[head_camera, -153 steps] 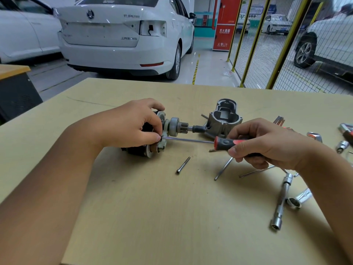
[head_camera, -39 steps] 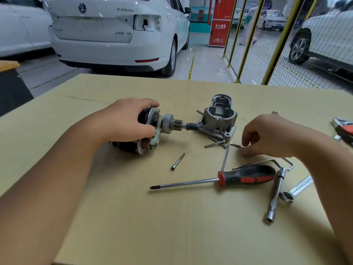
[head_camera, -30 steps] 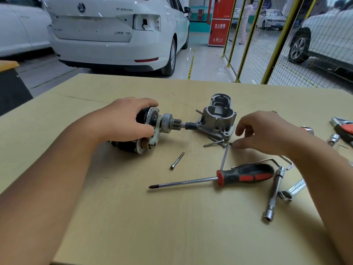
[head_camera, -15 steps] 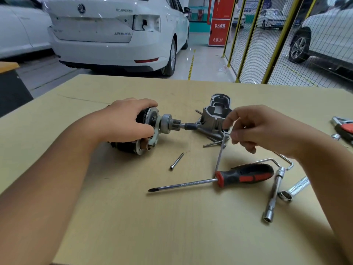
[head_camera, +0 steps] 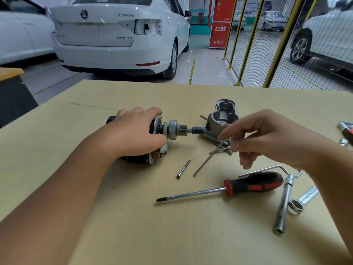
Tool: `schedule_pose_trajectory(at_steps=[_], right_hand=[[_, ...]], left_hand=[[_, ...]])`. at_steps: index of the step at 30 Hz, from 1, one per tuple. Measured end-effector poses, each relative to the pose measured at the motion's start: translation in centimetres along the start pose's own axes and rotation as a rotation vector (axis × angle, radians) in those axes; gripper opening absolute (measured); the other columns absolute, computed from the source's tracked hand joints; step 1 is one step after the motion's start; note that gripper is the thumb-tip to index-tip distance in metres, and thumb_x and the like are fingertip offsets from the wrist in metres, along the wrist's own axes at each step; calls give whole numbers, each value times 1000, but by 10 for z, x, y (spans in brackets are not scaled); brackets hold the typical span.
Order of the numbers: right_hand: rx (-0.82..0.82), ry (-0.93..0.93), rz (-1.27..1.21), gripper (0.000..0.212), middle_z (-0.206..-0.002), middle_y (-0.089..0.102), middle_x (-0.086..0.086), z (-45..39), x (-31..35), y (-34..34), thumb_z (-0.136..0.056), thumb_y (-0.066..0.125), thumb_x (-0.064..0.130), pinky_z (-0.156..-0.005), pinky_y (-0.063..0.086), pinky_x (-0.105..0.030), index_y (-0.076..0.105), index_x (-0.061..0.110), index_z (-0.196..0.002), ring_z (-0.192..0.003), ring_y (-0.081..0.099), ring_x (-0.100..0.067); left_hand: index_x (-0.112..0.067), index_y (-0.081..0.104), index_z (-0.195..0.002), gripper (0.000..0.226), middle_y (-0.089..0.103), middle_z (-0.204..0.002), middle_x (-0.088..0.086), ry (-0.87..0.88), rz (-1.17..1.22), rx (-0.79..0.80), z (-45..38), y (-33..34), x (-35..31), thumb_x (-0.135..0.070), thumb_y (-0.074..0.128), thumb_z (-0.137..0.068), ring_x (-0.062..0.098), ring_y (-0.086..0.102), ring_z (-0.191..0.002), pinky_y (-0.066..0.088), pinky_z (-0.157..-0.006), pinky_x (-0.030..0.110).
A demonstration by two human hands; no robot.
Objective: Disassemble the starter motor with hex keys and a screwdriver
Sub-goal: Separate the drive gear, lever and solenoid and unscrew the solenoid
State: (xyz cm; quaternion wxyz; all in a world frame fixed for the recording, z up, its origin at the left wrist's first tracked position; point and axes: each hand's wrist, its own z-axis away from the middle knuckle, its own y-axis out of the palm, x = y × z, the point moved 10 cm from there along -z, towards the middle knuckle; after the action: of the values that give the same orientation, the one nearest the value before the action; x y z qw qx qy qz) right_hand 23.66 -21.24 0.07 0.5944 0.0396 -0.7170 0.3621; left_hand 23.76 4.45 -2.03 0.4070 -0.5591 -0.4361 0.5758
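Starter motor (head_camera: 152, 142): lies on its side on the worktop (head_camera: 172, 230), left of centre, under my left hand.
Long axis: runs left to right across the worktop; pinion and shaft tip point right, toward the detached nose housing (head_camera: 222, 119).
Left hand (head_camera: 137, 134): fingers curled over the motor body, gripping it and pressing it down.
Right hand (head_camera: 267, 138): thumb and fingers pinch the short end of a hex key (head_camera: 208, 159); its long arm slopes down-left, tip near the worktop.
Screwdriver (head_camera: 252, 185): lies unheld near my right wrist, tip pointing left.
Loose bolt (head_camera: 183, 169): on the worktop just beside the hex key tip.
Step in hand, as I judge: bringing the hex key to a fastener on the motor's end plate.
Doing it well: seat the key fully and square before turning; keep the left hand clamped so the round body does not roll.
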Motion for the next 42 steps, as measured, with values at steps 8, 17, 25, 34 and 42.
schedule_pose_trajectory(at_steps=[8, 17, 25, 34, 42], right_hand=[[67, 35, 407, 18, -65, 65, 7, -2, -3, 17, -79, 85, 28, -48, 46, -23, 69, 35, -83, -46, 61, -11], [-31, -211, 432, 13, -62, 63, 6, 2, 36, 27, -88, 71, 37, -50, 44, -20, 68, 31, -77, -54, 57, -6], [-291, 35, -18, 22, -42, 51, 0, -26, 7, 41, -98, 62, 18, -34, 27, -13, 60, 11, -77, -31, 38, -4], [-160, 127, -61, 25, -45, 51, 2, -31, -11, 69, -97, 63, 25, -36, 28, -12, 61, 18, -73, -37, 39, -7], [-123, 222, -228, 32, -48, 44, 0, -30, -25, 76, -99, 62, 24, -42, 21, -20, 60, 23, -67, -42, 28, -14]], left_hand=[[-55, 25, -146, 91, 46, -131, -12, 2, 9, 16, 4, -1, -2, -66, 39, -56, 25, 33, -134, 41, -98, 43], [-61, 33, -142, 84, 53, -130, -20, -3, -19, -8, 11, -14, -7, -64, 51, -60, 20, 47, -123, 52, -95, 45], [-69, 45, -132, 89, 54, -117, -31, -48, 97, -39, 11, -24, 3, -63, 63, -44, 11, 56, -106, 53, -87, 34], [-69, 55, -125, 90, 61, -126, -27, -31, 287, 43, 5, -17, 9, -60, 72, -37, -3, 58, -108, 53, -90, 29], [-67, 57, -124, 91, 61, -131, -23, -2, 315, 54, 3, -16, 10, -61, 75, -35, 7, 58, -118, 50, -102, 34]])
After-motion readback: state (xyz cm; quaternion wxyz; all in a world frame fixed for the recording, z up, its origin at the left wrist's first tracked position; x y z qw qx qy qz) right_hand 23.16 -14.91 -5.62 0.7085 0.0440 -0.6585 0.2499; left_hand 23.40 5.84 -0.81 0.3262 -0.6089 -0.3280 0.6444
